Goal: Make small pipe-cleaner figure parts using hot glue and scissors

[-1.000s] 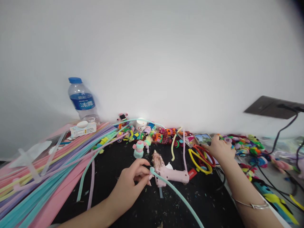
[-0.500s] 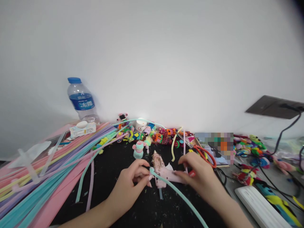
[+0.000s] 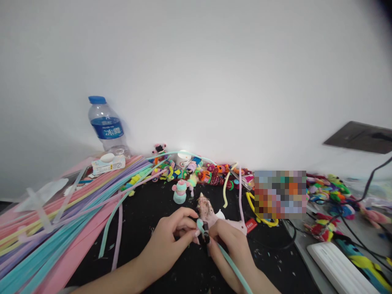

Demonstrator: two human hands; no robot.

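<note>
My left hand (image 3: pixel 176 234) pinches the curled end of a mint-green pipe cleaner (image 3: pixel 235 267) between thumb and fingertips. My right hand (image 3: pixel 234 249) is closed close beside it, fingers around a small black object (image 3: pixel 206 233) whose kind I cannot make out. This object meets the curled end. From there the pipe cleaner trails under my right hand toward the front. Behind both hands lies a pale pink glue gun (image 3: pixel 235 224), its nozzle end stained brown and partly covered by my fingers. A small mint and pink pipe-cleaner figure (image 3: pixel 180 192) stands just beyond my left hand.
Bundled pastel pipe cleaners (image 3: pixel 58 228) fill the left side, with a water bottle (image 3: pixel 107 126) behind. Finished figures (image 3: pixel 211 175) and a paper cup (image 3: pixel 183 158) line the wall. A yellow loop (image 3: pixel 269 222), cables and a white power strip (image 3: pixel 337 265) lie right.
My right hand has moved left from the glue gun's handle to the curled pipe-cleaner end and now holds the small black object. My left hand keeps its pinch, slightly further right.
</note>
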